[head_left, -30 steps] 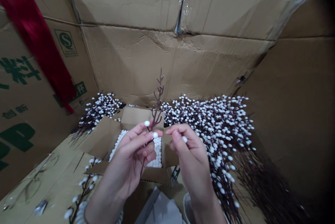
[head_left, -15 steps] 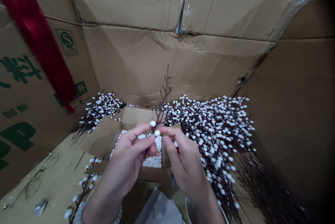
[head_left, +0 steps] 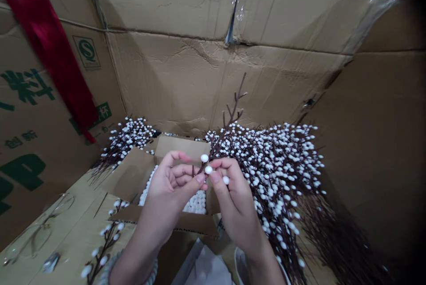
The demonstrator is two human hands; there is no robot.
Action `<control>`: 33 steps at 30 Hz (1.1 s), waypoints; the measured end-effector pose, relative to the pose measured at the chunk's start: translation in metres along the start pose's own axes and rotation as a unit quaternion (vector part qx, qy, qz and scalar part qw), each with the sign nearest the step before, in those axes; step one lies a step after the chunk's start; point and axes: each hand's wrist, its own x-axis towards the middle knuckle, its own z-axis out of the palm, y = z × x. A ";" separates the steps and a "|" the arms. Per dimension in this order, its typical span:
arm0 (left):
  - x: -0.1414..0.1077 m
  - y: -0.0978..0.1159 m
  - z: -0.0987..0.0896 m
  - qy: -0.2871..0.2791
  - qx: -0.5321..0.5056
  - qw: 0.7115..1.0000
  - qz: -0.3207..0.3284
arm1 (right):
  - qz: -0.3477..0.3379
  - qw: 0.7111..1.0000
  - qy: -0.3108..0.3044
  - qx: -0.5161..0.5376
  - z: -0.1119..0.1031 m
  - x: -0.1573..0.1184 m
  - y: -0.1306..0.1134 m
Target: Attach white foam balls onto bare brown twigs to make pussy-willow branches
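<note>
Plainly, my fingers are narrow rather than wide just now, near the middle of the frame. My left hand has its thumb pressed near the lower part of a brown twig, the forefinger lifted off and the others curled loosely behind. My right hand closes thumb and forefinger at the lower bead, beside the stem; whether it is fixed on there I cannot tell. The upper bead sits just above, and a spare bead shows against my right fingers, tucked there, I'd judge, to be near without filling the fingertips. The twig leans up and right, its bare tip clear of both palms, probably so that the forks stay in sight and don't snag.

Below my hands, a cardboard box lies with its flaps folded outward, which seems to leave its mouth free to reach. It holds many white beads, packed close together; my hands hide part of them. Right of centre spreads a large pile of beaded stems, with a smaller bundle left of the box. Darker bare stems fill the lower right, apparently grouped apart from the box, and a beaded sprig lies lower left.
</note>
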 end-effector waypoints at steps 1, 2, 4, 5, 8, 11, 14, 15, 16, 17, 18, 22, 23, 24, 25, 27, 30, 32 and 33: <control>0.000 0.000 0.001 0.011 0.000 1.000 0.009 | -0.001 1.000 -0.006 0.002 0.000 0.000 0.000; -0.001 -0.001 0.001 0.019 0.000 1.000 0.017 | -0.006 1.000 -0.010 0.000 0.000 0.001 0.001; -0.001 -0.002 0.002 0.027 -0.001 0.999 0.031 | -0.018 1.000 -0.009 -0.008 0.000 0.002 0.001; -0.002 -0.002 0.003 0.027 -0.004 0.999 0.037 | -0.021 1.000 -0.006 -0.008 0.000 0.002 0.002; -0.004 -0.004 0.005 0.029 -0.009 0.998 0.049 | -0.023 1.000 0.005 0.016 0.002 0.001 0.002; -0.005 -0.005 0.006 0.050 -0.004 0.997 0.054 | -0.032 0.999 0.012 0.037 0.007 0.001 0.002; -0.005 -0.005 0.006 0.059 -0.001 0.997 0.055 | -0.045 0.998 0.019 0.028 0.009 0.001 0.001; -0.005 -0.005 0.006 0.059 0.000 0.997 0.056 | -0.048 0.998 0.019 0.021 0.009 0.001 0.001; -0.005 -0.006 0.005 0.060 0.002 0.997 0.057 | -0.051 0.998 0.019 0.013 0.009 0.002 0.001; -0.005 -0.006 0.005 0.062 0.005 0.996 0.057 | -0.054 0.998 0.017 0.007 0.009 0.002 0.000; -0.005 -0.006 0.005 0.065 0.008 0.996 0.058 | -0.059 0.998 0.015 0.001 0.009 0.002 0.000; -0.006 -0.006 0.003 0.074 0.021 0.995 0.069 | -0.082 0.996 0.014 -0.021 0.010 0.002 -0.001; -0.007 -0.006 0.003 0.074 0.024 0.994 0.073 | -0.086 0.996 0.017 -0.027 0.010 0.002 -0.001; -0.007 -0.007 0.002 0.073 0.027 0.994 0.077 | -0.088 0.995 0.020 -0.031 0.011 0.002 -0.001; -0.007 -0.007 0.002 0.073 0.031 0.994 0.078 | -0.090 0.995 0.022 -0.033 0.011 0.002 -0.001; -0.007 -0.007 0.002 0.075 0.039 0.993 0.079 | -0.092 0.995 0.022 -0.032 0.012 0.001 -0.001; -0.006 -0.006 0.002 0.062 0.023 0.995 0.074 | -0.075 0.997 0.015 -0.010 0.011 -0.001 0.000; -0.005 -0.005 0.003 0.039 -0.010 0.997 0.066 | -0.043 0.999 0.011 0.026 0.011 -0.002 0.000; -0.004 -0.004 0.003 0.026 -0.025 0.998 0.056 | -0.023 0.998 0.012 0.050 0.011 -0.003 0.000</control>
